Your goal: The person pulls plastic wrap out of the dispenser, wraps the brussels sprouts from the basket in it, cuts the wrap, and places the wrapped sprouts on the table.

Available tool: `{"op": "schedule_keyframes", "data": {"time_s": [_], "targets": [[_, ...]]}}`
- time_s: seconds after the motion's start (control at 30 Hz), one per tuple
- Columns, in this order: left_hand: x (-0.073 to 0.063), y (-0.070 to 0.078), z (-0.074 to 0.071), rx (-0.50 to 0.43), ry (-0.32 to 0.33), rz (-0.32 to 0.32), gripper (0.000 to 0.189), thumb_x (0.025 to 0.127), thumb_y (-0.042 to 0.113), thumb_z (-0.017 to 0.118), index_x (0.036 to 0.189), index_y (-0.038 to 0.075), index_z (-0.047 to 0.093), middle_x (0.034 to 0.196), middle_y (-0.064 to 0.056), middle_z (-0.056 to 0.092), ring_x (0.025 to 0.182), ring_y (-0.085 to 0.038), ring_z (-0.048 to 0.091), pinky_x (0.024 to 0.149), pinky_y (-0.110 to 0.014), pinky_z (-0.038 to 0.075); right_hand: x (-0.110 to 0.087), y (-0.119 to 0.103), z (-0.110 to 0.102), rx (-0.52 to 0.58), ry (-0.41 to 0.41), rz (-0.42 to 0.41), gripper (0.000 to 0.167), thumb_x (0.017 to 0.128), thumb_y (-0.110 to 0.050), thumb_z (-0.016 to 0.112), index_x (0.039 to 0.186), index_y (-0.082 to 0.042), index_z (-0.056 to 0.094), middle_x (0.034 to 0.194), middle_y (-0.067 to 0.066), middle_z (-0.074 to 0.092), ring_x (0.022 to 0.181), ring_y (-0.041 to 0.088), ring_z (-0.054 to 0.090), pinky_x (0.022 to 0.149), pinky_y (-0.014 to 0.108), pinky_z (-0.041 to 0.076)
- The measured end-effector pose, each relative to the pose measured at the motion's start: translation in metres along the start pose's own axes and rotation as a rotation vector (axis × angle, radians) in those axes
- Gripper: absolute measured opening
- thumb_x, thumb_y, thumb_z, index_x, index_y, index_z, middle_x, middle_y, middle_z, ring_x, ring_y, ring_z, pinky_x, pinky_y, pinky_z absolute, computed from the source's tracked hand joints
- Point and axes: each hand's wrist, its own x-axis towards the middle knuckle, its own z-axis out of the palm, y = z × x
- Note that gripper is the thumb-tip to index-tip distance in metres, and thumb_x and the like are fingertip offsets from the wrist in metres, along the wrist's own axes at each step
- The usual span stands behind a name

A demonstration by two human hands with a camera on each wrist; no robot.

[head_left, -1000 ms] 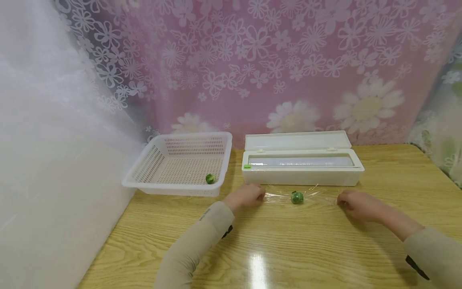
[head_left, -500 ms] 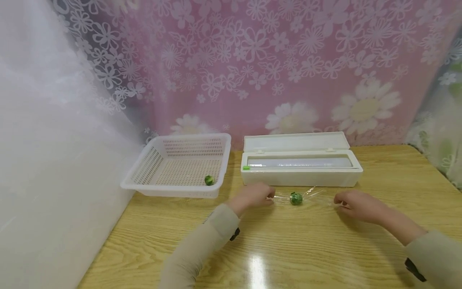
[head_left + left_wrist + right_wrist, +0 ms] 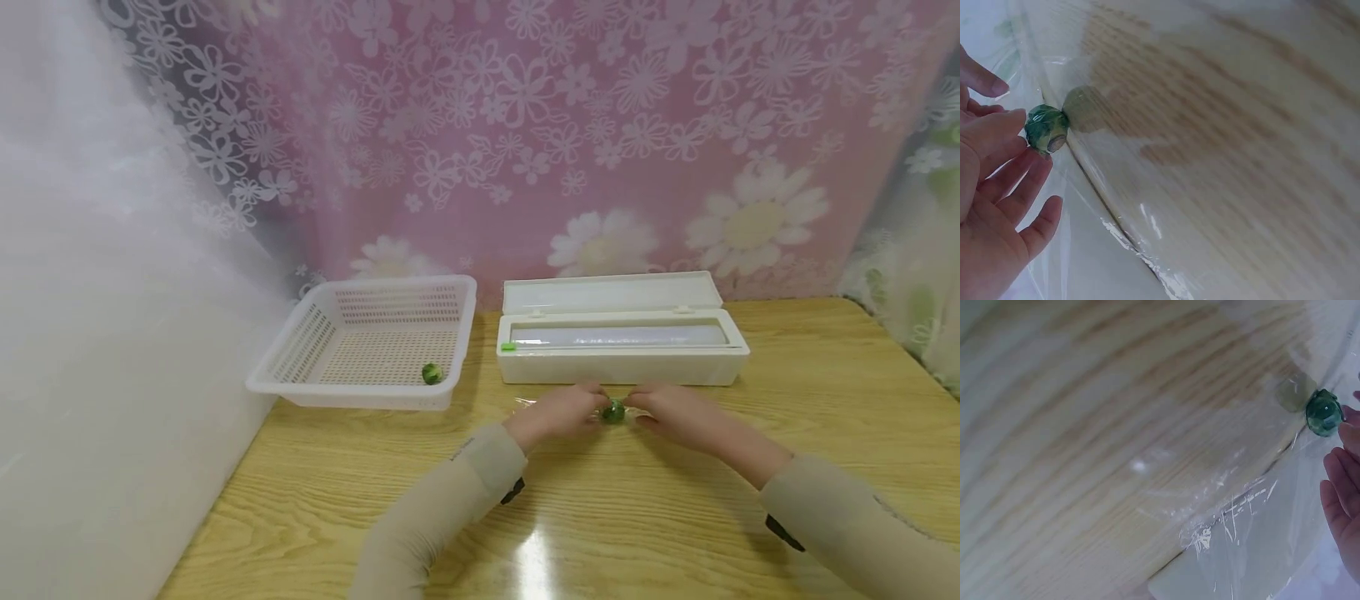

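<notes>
A green Brussels sprout covered in clear plastic wrap sits on the table between both hands, in front of the white box. From its left side my left hand pinches the gathered wrap, thumb and fingertips right at the sprout. My right hand does the same on the opposite side. In the left wrist view the sprout's pale cut end shows, and a sheet of clear wrap stretches across the foreground. The right wrist view has the sprout beside my right fingers, some of them cut off by the frame.
Behind the hands stands a white wrap dispenser box, lid up, a film roll inside and a green slider at its left. A white perforated basket at the left holds another Brussels sprout. A floral curtain hangs behind the table.
Both hands have moved inward along the wrap, from its spread ends to either side of the sprout. The right hand has travelled farther. Box and basket stay in place.
</notes>
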Motion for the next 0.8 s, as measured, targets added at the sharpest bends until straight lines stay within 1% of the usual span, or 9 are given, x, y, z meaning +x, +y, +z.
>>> {"op": "schedule_keyframes", "data": {"time_s": [0.13, 0.27, 0.4, 0.5, 0.53, 0.6, 0.73, 0.8], "targets": [[0.004, -0.005, 0.002, -0.006, 0.008, 0.011, 0.028, 0.085, 0.017, 0.060, 0.112, 0.009, 0.059, 0.113, 0.000, 0.054, 0.102, -0.007, 0.051, 0.084, -0.013, 0.037, 0.007, -0.001, 0.005, -0.033, 0.009, -0.032, 0.024, 0.068, -0.001, 0.073, 0.090, -0.001, 0.064, 0.081, 0.006, 0.060, 0.073, 0.021, 0.058, 0.060, 0.032, 0.048], [0.007, -0.010, 0.001, -0.047, 0.021, 0.016, 0.027, 0.083, 0.012, 0.061, 0.110, 0.007, 0.060, 0.108, 0.000, 0.057, 0.098, -0.008, 0.053, 0.083, -0.013, 0.037, 0.012, -0.002, 0.008, -0.056, 0.022, -0.016, 0.024, 0.067, -0.003, 0.074, 0.088, -0.002, 0.063, 0.079, 0.005, 0.058, 0.070, 0.020, 0.057, 0.058, 0.032, 0.047], [0.011, -0.013, -0.002, -0.086, 0.005, -0.013, 0.028, 0.082, 0.009, 0.061, 0.110, 0.006, 0.060, 0.107, -0.002, 0.058, 0.097, -0.010, 0.053, 0.084, -0.015, 0.038, 0.017, 0.000, 0.012, -0.064, 0.038, -0.002, 0.024, 0.067, -0.008, 0.076, 0.087, -0.003, 0.062, 0.076, 0.003, 0.056, 0.067, 0.018, 0.055, 0.056, 0.032, 0.046], [0.014, -0.015, -0.002, -0.122, 0.003, -0.045, 0.030, 0.080, 0.006, 0.061, 0.110, 0.006, 0.060, 0.105, -0.002, 0.059, 0.095, -0.010, 0.053, 0.083, -0.015, 0.038, 0.021, 0.001, 0.016, -0.109, 0.057, -0.004, 0.025, 0.066, -0.013, 0.077, 0.083, -0.005, 0.060, 0.072, 0.002, 0.053, 0.063, 0.018, 0.053, 0.052, 0.032, 0.045], [0.015, -0.016, -0.002, -0.136, 0.007, -0.058, 0.029, 0.080, 0.005, 0.060, 0.109, 0.007, 0.061, 0.103, -0.002, 0.060, 0.093, -0.009, 0.054, 0.082, -0.015, 0.039, 0.022, 0.002, 0.018, -0.124, 0.073, -0.008, 0.027, 0.066, -0.013, 0.077, 0.084, -0.004, 0.060, 0.071, 0.002, 0.052, 0.062, 0.019, 0.053, 0.052, 0.033, 0.044], [0.018, -0.017, -0.001, -0.170, 0.022, -0.079, 0.029, 0.078, 0.003, 0.060, 0.106, 0.008, 0.062, 0.099, 0.001, 0.061, 0.088, -0.007, 0.053, 0.079, -0.014, 0.039, 0.025, 0.003, 0.022, -0.155, 0.108, -0.016, 0.027, 0.064, -0.010, 0.077, 0.082, -0.003, 0.058, 0.069, 0.003, 0.049, 0.060, 0.020, 0.051, 0.051, 0.034, 0.043], [0.021, -0.019, -0.001, -0.203, 0.048, -0.099, 0.026, 0.077, -0.001, 0.059, 0.100, 0.009, 0.064, 0.090, 0.004, 0.060, 0.075, -0.006, 0.048, 0.071, -0.013, 0.039, 0.031, 0.005, 0.029, -0.201, 0.177, -0.020, 0.024, 0.062, -0.004, 0.074, 0.077, -0.002, 0.056, 0.066, 0.005, 0.047, 0.059, 0.022, 0.049, 0.050, 0.035, 0.042], [0.022, -0.019, 0.000, -0.210, 0.052, -0.104, 0.027, 0.076, -0.002, 0.058, 0.100, 0.009, 0.063, 0.090, 0.004, 0.060, 0.074, -0.007, 0.046, 0.070, -0.013, 0.038, 0.033, 0.006, 0.030, -0.227, 0.181, -0.017, 0.022, 0.062, -0.003, 0.073, 0.073, -0.003, 0.054, 0.065, 0.004, 0.046, 0.058, 0.021, 0.049, 0.049, 0.034, 0.042]]}}
